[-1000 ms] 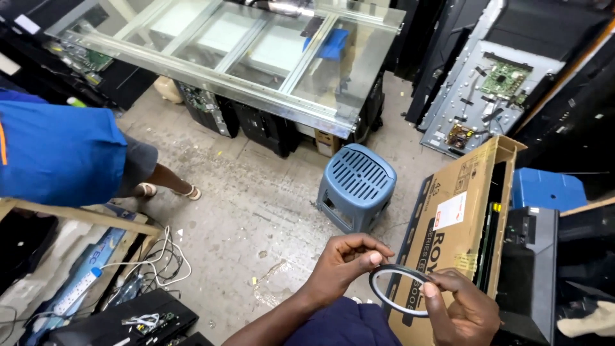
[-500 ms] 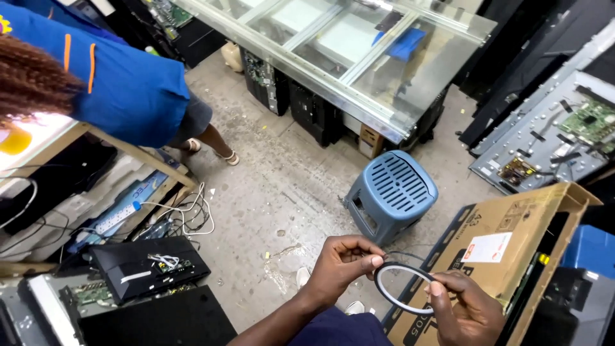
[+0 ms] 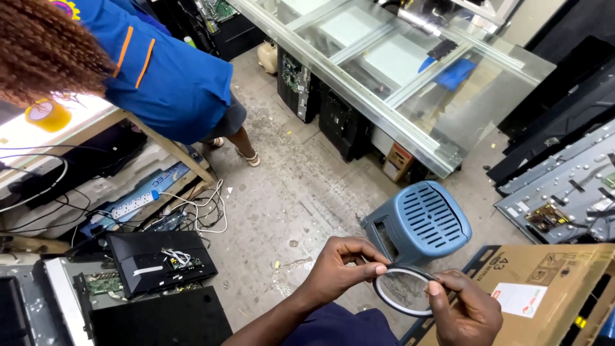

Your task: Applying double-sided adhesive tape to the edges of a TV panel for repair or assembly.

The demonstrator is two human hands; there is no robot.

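A thin dark ring with a pale inner edge [image 3: 396,311], like a roll of narrow tape, is held up between both hands at the bottom of the head view. My left hand [image 3: 343,264] pinches its upper left edge with thumb and fingers. My right hand [image 3: 466,313] grips its right side, thumb on the rim. Both hands hover above the concrete floor, just in front of a blue plastic stool [image 3: 419,222].
A person in a blue shirt [image 3: 163,70] bends over a workbench at upper left. A large glass-topped table [image 3: 410,70] runs across the top. A cardboard box [image 3: 544,288] leans at lower right. Cables and a power strip [image 3: 134,205], and circuit boards [image 3: 154,263], lie at left.
My head has swung left and down, bringing the person in blue and the left workbench into view. Both hands have kept hold of the ring, now lower in the picture.
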